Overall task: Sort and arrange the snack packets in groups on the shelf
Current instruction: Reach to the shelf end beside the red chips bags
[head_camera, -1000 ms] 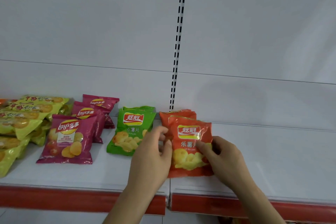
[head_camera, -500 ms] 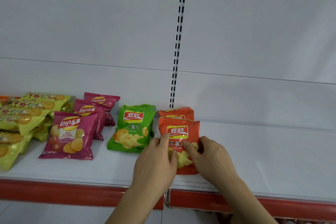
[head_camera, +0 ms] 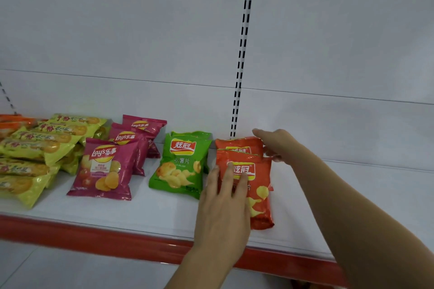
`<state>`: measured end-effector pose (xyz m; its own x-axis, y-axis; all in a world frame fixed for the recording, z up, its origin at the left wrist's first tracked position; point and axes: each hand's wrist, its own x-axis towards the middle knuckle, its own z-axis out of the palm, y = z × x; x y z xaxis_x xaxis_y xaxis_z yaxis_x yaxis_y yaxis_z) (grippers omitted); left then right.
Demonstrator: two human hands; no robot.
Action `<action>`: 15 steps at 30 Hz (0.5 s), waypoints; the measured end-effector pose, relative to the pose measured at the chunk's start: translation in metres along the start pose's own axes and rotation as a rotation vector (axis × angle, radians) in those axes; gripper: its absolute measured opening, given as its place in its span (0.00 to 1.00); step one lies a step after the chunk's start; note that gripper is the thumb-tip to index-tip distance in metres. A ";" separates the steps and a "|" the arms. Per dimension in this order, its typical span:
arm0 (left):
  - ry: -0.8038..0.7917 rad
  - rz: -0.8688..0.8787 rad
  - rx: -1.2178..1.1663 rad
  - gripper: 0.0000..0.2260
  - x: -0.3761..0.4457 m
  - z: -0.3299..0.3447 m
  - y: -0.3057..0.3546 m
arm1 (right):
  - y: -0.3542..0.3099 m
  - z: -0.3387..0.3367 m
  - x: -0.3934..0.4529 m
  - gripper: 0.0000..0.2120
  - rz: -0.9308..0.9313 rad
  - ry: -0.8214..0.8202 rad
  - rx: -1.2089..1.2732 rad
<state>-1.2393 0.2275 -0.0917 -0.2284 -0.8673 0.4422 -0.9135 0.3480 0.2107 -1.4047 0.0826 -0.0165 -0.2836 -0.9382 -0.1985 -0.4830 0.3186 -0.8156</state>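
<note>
An orange chip packet (head_camera: 258,185) lies flat near the middle of the white shelf (head_camera: 141,211), overlapping a second orange packet (head_camera: 239,143) behind it. My left hand (head_camera: 223,204) rests flat on the front packet's left half, fingers straight. My right hand (head_camera: 277,145) reaches to the rear orange packet's right edge, fingers extended and touching it. Left of them sit two green packets (head_camera: 180,166), then three magenta Lay's packets (head_camera: 105,169).
A heap of yellow-green packets (head_camera: 32,148) fills the far left, with orange ones (head_camera: 11,122) behind. A slotted upright (head_camera: 242,54) runs up the back wall above the orange packets. The shelf's red front lip (head_camera: 94,237) runs below.
My right hand let go of the front orange packet and moved back to the rear one. My left hand flattened onto the front packet, which now lies on the shelf.
</note>
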 end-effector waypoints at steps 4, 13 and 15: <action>0.004 0.011 0.045 0.23 0.002 0.002 -0.001 | 0.002 0.012 0.010 0.19 0.019 -0.017 0.105; -0.054 0.008 0.108 0.32 0.009 0.007 -0.005 | 0.019 0.010 0.020 0.08 -0.286 0.057 0.352; -0.053 0.001 0.122 0.31 0.013 0.011 -0.006 | 0.021 0.012 0.023 0.08 -0.326 0.088 0.365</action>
<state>-1.2408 0.2103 -0.0964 -0.2438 -0.8856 0.3953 -0.9467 0.3057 0.1010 -1.4116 0.0659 -0.0445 -0.2428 -0.9611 0.1320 -0.2414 -0.0720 -0.9678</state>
